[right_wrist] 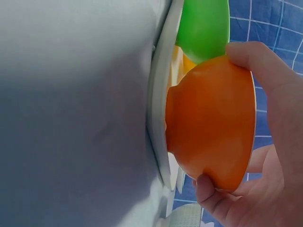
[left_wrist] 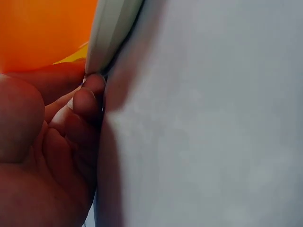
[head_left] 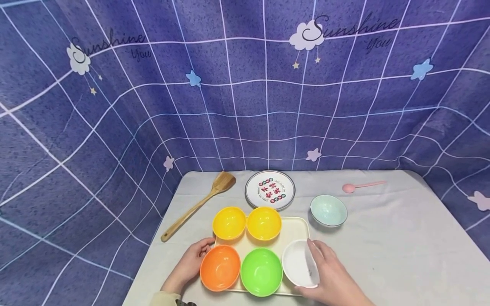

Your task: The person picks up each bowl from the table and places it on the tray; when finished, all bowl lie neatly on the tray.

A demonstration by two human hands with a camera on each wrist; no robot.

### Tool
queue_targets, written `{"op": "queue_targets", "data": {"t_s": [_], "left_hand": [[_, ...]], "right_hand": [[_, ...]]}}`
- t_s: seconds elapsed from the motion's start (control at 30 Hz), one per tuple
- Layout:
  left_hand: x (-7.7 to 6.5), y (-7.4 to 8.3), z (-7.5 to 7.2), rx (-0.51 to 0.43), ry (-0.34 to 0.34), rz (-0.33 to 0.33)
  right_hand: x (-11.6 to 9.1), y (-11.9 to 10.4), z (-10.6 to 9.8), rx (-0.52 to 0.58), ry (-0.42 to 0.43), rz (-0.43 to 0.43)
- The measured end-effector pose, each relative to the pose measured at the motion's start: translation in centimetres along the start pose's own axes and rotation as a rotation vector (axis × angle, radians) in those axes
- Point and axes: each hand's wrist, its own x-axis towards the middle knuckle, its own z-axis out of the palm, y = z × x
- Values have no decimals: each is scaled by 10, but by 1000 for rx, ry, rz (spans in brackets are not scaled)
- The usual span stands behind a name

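Observation:
A cream tray [head_left: 294,227] carries two yellow bowls [head_left: 229,223] at the back, with an orange bowl [head_left: 220,268] and a green bowl [head_left: 262,272] in front. At its front right corner is a bowl with a white inside [head_left: 297,261]; the right wrist view shows its outside as orange [right_wrist: 213,123]. My right hand [head_left: 331,274] grips this bowl by the rim and side, thumb and fingers spread around it. My left hand [head_left: 193,260], beside the orange bowl, holds the tray's left edge with curled fingers; its fingertips meet the rim in the left wrist view.
Behind the tray lies a white plate [head_left: 251,191] with a printed pattern. A wooden spatula [head_left: 195,207] rests at the left. To the right are a pale green bowl [head_left: 328,210] and a pink spoon [head_left: 349,188]. A blue checked curtain [head_left: 245,97] surrounds the table.

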Motion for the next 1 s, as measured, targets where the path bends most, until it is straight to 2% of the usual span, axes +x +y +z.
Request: {"op": "queue_targets", "data": {"t_s": [0.17, 0.3, 0.47, 0.8, 1.0], "left_hand": [[-1, -1, -3, -93, -41, 13], [-1, 0, -5, -127, -55, 20], [-1, 0, -6, -132, -63, 16], [2, -3, -7, -139, -64, 9], [1, -2, -6, -119, -56, 7]], "right_hand": [[-3, -1, 7, 1, 18, -33], [-5, -3, 10, 14, 1, -4], [-6, -5, 10, 27, -20, 49], [-4, -1, 7, 46, -64, 94], [9, 15, -10, 62, 14, 74]]}}
